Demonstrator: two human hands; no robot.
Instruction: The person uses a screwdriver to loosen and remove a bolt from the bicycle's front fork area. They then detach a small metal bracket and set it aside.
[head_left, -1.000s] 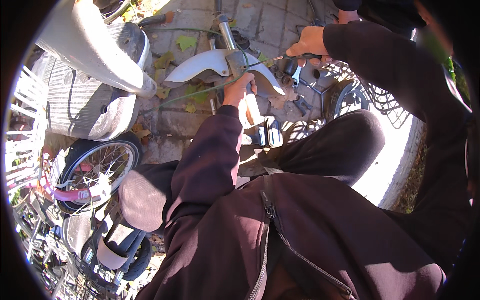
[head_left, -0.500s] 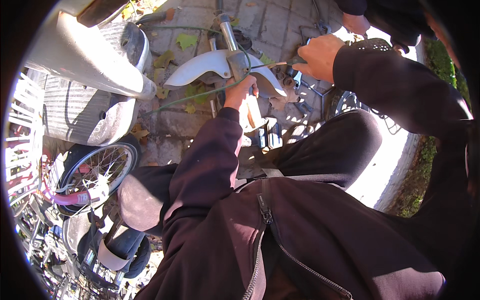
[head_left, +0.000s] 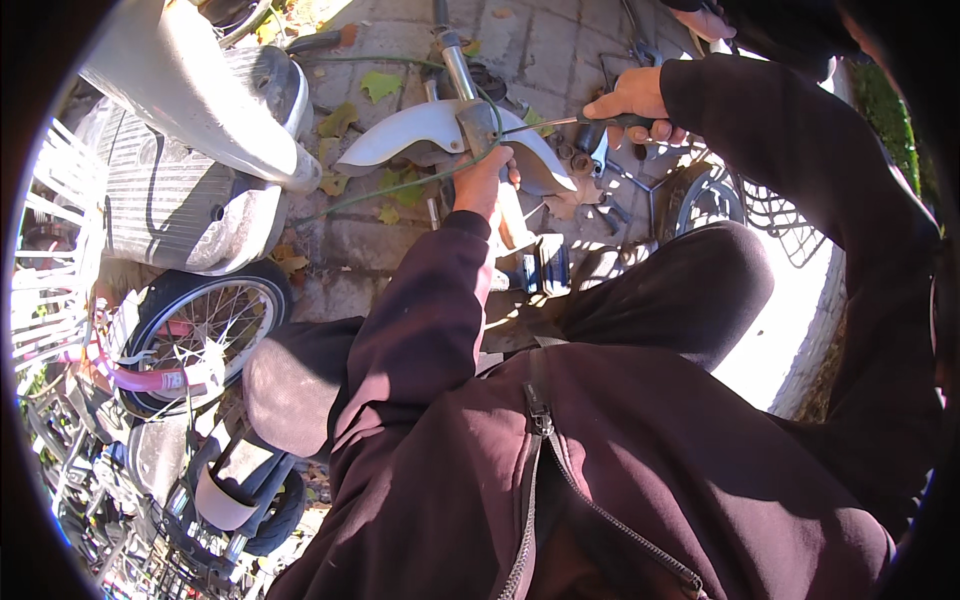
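Observation:
My left hand [head_left: 484, 184] is wrapped round the lower part of a metal fork [head_left: 478, 125], just below its crown. A white fender [head_left: 400, 135] curves out on both sides of the crown. In my right hand [head_left: 635, 98] is a screwdriver [head_left: 550, 125] with a dark handle and a thin shaft. The shaft points left, and its tip meets the side of the fork crown; whether it sits in a screw is too small to tell. A green cable [head_left: 390, 188] loops past the fork. Beside my left hand lies a tan, elongated piece [head_left: 514, 225], partly hidden.
Loose tools and metal parts [head_left: 600, 160] lie right of the fork. A blue-black boxy object [head_left: 548, 265] sits by my knee. A scooter's footboard [head_left: 180, 190] and a spoked wheel [head_left: 205, 335] stand left. Another person's hand [head_left: 705, 22] shows at upper right.
My right hand has shifted its grip, showing more of the screwdriver's handle. My left hand still holds the fork. The other person's hand has moved up toward the picture's edge.

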